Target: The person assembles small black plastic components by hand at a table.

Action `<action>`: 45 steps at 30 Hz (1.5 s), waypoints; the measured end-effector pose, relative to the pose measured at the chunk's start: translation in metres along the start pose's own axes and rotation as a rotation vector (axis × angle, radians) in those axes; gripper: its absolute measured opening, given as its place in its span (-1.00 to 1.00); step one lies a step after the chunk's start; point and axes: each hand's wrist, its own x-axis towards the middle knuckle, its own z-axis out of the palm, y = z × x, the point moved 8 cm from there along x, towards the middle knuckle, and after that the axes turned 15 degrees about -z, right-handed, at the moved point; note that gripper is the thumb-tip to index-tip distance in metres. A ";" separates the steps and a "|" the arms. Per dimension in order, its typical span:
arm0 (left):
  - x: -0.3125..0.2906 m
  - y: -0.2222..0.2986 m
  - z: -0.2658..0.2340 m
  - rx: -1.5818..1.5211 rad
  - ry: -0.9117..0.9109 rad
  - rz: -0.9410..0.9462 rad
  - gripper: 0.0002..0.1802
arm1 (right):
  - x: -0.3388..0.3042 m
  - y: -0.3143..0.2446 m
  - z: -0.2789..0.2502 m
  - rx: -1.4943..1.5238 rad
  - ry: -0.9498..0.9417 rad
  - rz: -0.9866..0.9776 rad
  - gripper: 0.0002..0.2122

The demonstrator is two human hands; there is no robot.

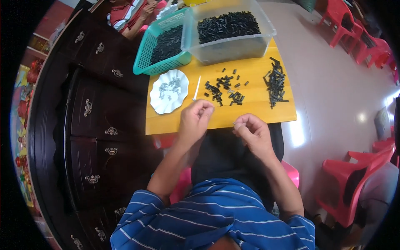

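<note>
My left hand (pixel 196 117) is over the near edge of the yellow table, thumb and fingers pinched together; whatever is between them is hidden. To its right my right hand (pixel 255 132) is also pinched, and a tiny silvery piece shows at its fingertips. The two hands are apart. Just beyond the left hand lies a thin white stick (pixel 197 86). Small silvery pieces (pixel 170 87) lie on a white wavy-edged plate (pixel 157 104) at the left. Short black tubes (pixel 216 92) are scattered in the middle, and longer black pieces (pixel 276 83) form a pile at the right.
A green perforated basket (pixel 166 66) and a clear plastic bin (pixel 233 52), both full of black pieces, stand at the table's (pixel 258 110) far side. A dark drawer cabinet (pixel 108 91) runs along the left. Red plastic chairs (pixel 346 179) stand right; another person (pixel 129 18) sits far left.
</note>
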 end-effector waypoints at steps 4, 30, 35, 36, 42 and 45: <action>0.028 -0.034 -0.054 0.416 0.324 0.149 -0.94 | -0.001 0.001 -0.001 0.023 -0.016 0.027 -0.92; -0.042 0.043 0.010 -0.044 -0.205 0.281 -0.86 | -0.006 0.016 0.019 0.157 -0.202 0.128 -0.83; -0.035 0.036 0.003 -0.060 -0.113 0.178 -0.93 | -0.002 0.016 0.010 0.184 -0.116 0.169 -0.86; -0.033 0.035 0.001 -0.098 -0.099 0.158 -0.92 | -0.002 0.016 0.008 0.181 -0.110 0.170 -0.86; -0.034 0.039 0.008 -0.080 -0.103 0.181 -0.93 | 0.000 0.013 0.004 0.228 -0.036 0.142 -0.86; -0.035 0.041 0.011 -0.076 -0.097 0.196 -0.94 | 0.000 0.015 0.006 0.228 -0.059 0.147 -0.86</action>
